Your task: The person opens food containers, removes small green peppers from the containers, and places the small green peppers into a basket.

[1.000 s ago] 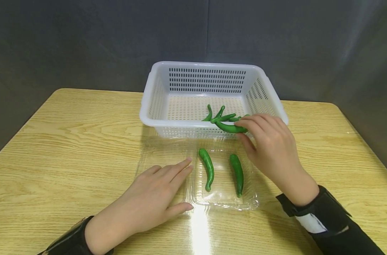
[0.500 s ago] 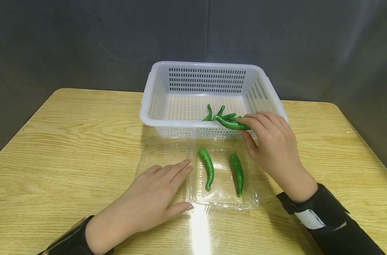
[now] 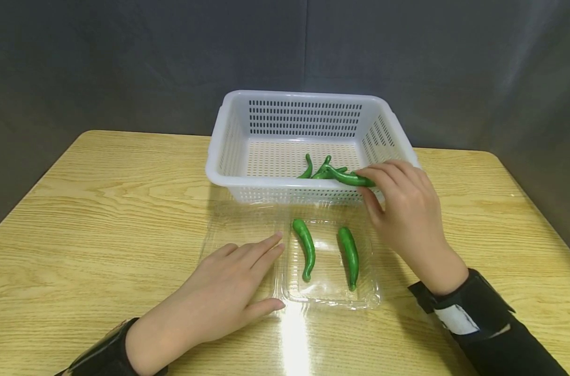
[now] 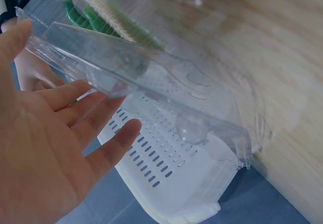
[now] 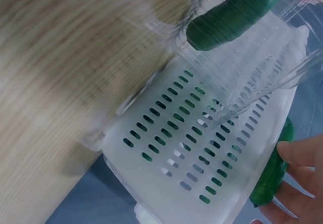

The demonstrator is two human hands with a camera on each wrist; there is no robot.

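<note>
My right hand (image 3: pixel 404 209) pinches a green chili pepper (image 3: pixel 352 179) between thumb and fingertips, right at the front rim of the white basket (image 3: pixel 261 181). In the right wrist view that held pepper (image 5: pixel 271 179) shows beyond the rim, partly behind the fingers. Several more peppers (image 3: pixel 308 167) lie inside the basket, partly hidden by its front wall. My left hand (image 3: pixel 228 287) rests on the lid half of an opened clear plastic clamshell (image 3: pixel 326 284), fingers extended near the hinge. Two peppers lie apart in the tray half, one on the left (image 3: pixel 306 250), one on the right (image 3: pixel 349 258).
The basket stands at the back of the wooden table (image 3: pixel 102 219), directly behind the clamshell. A dark grey curtain (image 3: pixel 172 62) rises beyond the table's far edge. Wood surface extends on both sides of the basket and clamshell.
My right hand has moved slightly back and to the right, carrying the pepper from in front of the basket's wall up to its rim. The left hand stays in place.
</note>
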